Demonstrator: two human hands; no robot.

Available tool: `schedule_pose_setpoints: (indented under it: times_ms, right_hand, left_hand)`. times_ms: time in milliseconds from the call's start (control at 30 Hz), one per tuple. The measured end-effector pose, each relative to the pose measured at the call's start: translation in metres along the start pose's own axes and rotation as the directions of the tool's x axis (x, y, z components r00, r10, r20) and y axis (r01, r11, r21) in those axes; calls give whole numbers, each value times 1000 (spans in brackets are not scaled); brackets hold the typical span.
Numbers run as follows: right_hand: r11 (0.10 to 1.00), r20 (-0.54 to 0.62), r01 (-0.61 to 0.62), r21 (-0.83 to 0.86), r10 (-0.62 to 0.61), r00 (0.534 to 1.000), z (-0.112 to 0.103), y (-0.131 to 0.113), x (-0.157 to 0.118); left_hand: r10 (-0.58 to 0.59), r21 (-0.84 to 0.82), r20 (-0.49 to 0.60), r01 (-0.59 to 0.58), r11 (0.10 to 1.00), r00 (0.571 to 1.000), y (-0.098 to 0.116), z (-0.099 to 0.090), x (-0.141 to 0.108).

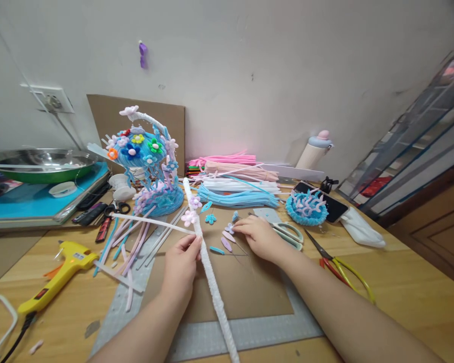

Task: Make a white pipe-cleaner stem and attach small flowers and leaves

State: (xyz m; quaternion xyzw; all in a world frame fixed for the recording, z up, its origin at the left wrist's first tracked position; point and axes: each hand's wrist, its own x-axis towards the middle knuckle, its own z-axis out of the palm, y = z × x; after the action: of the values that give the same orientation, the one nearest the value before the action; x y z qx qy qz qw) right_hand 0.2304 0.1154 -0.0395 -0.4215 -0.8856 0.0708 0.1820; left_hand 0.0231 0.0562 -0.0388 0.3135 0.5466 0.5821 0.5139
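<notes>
My left hand pinches a long white fuzzy stem, which runs from the middle of the table toward the front edge. Pink flowers sit on its upper part. A thin white strip reaches left from near my left fingertips. To the right, my right hand has its fingertips at a small pale lilac flower on the cardboard. Near it lie a blue flower, a lilac petal piece and a blue petal piece.
A yellow glue gun lies left, near loose pipe cleaners. A flowered blue jellyfish model stands at the back left. Bundled pipe cleaners lie behind the cardboard. Pale-handled scissors, yellow-handled scissors and a blue-rimmed piece are right.
</notes>
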Motion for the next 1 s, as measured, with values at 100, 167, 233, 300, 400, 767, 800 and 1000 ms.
schedule_pose_setpoints:
  times_ms: [100,167,233,300,400,767,800,1000]
  right_hand:
    - [997,-77,-74,35,76,994,-2,0,1]
    - [979,-175,-192,61,200,964,-6,2,1]
    - [947,-234,-315,57,319,918,-12,6,0]
    - [921,-229,-388,31,385,894,-18,12,-2]
    - [911,-155,-411,27,410,899,-25,22,-4]
    - [1000,-23,-10,-20,10,1000,-5,0,-3]
    - [999,-17,-13,-34,13,1000,-3,-1,-3]
    - [998,8,-33,-46,33,999,-3,6,-3]
  left_hand:
    - [0,0,-4,0,1000,1000,0,0,0]
    - [2,-1,-4,-2,1000,1000,0,0,0]
    - [3,-1,-2,-3,1000,1000,0,0,1]
    - [0,0,-2,0,1000,1000,-1,0,2]
    - [-3,3,0,3,1000,1000,-1,-1,2]
    - [-13,0,2,13,1000,1000,2,1,0]
    - [-12,-2,3,12,1000,1000,2,1,0]
    - [-13,-5,8,13,1000,1000,1,1,0]
